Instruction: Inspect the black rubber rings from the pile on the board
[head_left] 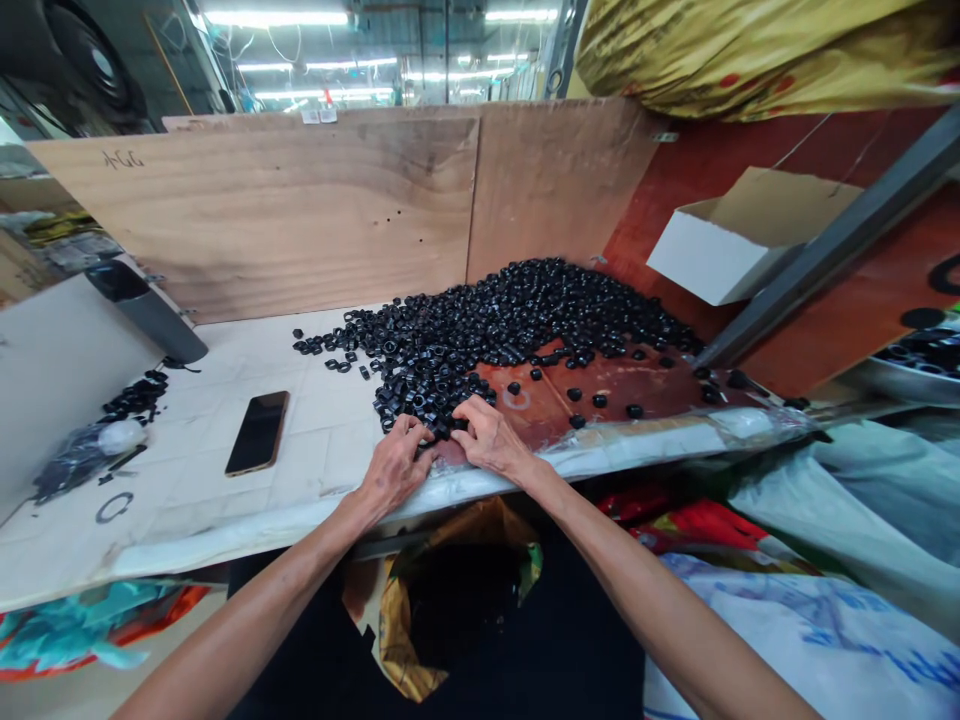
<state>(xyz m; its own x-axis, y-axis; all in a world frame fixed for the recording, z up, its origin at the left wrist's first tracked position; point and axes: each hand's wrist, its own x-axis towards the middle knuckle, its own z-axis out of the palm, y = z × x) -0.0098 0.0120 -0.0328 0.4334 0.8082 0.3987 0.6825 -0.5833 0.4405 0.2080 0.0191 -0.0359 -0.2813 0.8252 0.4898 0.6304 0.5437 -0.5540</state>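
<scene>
A heap of small black ring-like parts (pixel 517 310) spreads over the bench, some with a visible hole through them. At its near tip, by the front edge, my left hand (pixel 396 465) rests with its fingers curled in on the black parts there. Just to the right, my right hand (pixel 489 438) has bent fingers and thumb drawn together at the same parts. The fingertips of both hands press among the parts, and exactly what each one grips is partly hidden. Several loose black parts (pixel 599 400) lie on the reddish-brown board right of my right hand.
A phone (pixel 257 433) lies left on the white bench top (pixel 315 400); a dark cylinder (pixel 154 315) stands tilted behind it. Wooden boards (pixel 322 210) wall the back. A white box (pixel 712 255) hangs at right. Below the edge, an open yellow sack (pixel 401 625) sits at my lap.
</scene>
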